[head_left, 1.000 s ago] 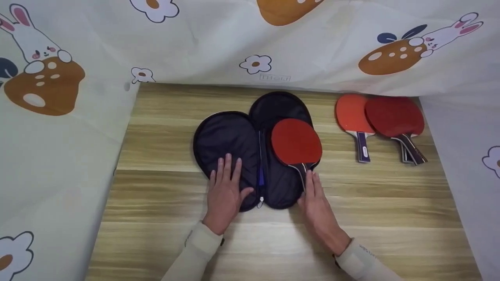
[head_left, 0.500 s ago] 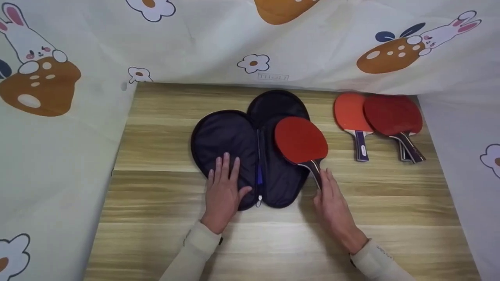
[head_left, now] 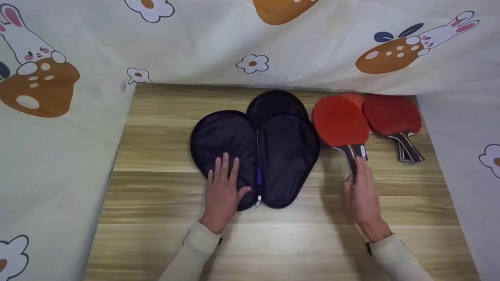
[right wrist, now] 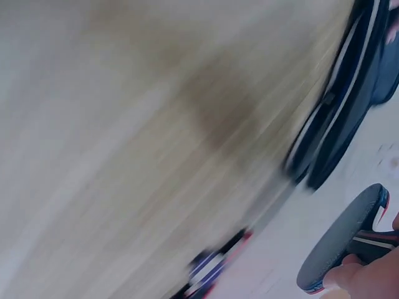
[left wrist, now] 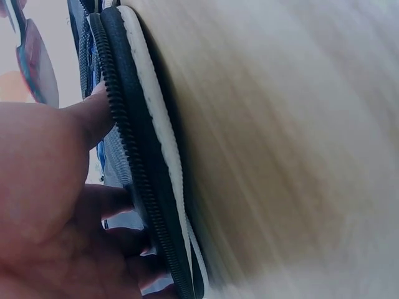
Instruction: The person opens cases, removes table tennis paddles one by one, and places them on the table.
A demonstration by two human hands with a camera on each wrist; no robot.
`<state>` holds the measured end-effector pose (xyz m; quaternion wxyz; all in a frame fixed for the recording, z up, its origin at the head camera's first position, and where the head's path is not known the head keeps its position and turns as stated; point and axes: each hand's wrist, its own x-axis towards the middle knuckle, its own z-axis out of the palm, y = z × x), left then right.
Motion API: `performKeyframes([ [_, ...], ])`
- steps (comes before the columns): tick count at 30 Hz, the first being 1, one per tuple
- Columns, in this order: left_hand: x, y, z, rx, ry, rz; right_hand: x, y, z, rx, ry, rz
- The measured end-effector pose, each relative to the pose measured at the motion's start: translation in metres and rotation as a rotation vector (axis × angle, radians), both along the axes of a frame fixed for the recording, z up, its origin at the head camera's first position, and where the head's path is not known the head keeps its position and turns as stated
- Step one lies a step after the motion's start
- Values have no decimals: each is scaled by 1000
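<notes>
A black zip case [head_left: 289, 160], shaped for a paddle, lies spread open on the wooden table. My left hand [head_left: 222, 193] rests flat on its left half, fingers spread. The left wrist view shows the zip teeth [left wrist: 128, 149] along the edge beside those fingers. To the right of the case, my right hand [head_left: 363, 203] grips a table tennis paddle [head_left: 340, 121] by its handle, red face up. The right wrist view catches its dark underside [right wrist: 343, 243], raised above the table. Its blade overlaps a lighter orange-red paddle [head_left: 353, 99] and hides most of it.
At the back right, a dark red paddle [head_left: 392, 115] lies with a second handle [head_left: 404, 153] showing beneath it. A printed cloth [head_left: 203, 50] with rabbits and flowers walls off the back and both sides of the wooden table [head_left: 156, 195].
My right hand has carried the red paddle off the right half of the case and rightward, toward the other paddles. The left hand has stayed on the case.
</notes>
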<state>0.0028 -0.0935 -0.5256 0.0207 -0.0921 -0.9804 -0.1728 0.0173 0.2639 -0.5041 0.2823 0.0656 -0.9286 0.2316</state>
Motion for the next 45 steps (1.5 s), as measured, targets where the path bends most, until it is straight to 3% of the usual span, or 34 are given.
performKeyframes([
  [3, 0, 1, 0, 12, 6, 1, -10, 25, -3, -21, -2, -75],
  [10, -1, 3, -1, 11, 0, 3, -22, 69, -11, -45, -183, -249],
  [16, -1, 2, -3, -4, 13, -8, -19, 80, -25, -41, -243, -280],
  [23, 1, 3, -2, -9, 13, -9, -22, 79, -20, -54, -372, -320],
  [29, -1, 1, -1, -7, 22, -12, -25, 73, -15, -36, -519, -318],
  [39, -2, -1, -1, 17, -18, -8, -25, 71, -25, 64, -476, -251],
  [45, -3, -1, 0, 17, -10, -10, -27, 68, -18, 54, -495, -224],
])
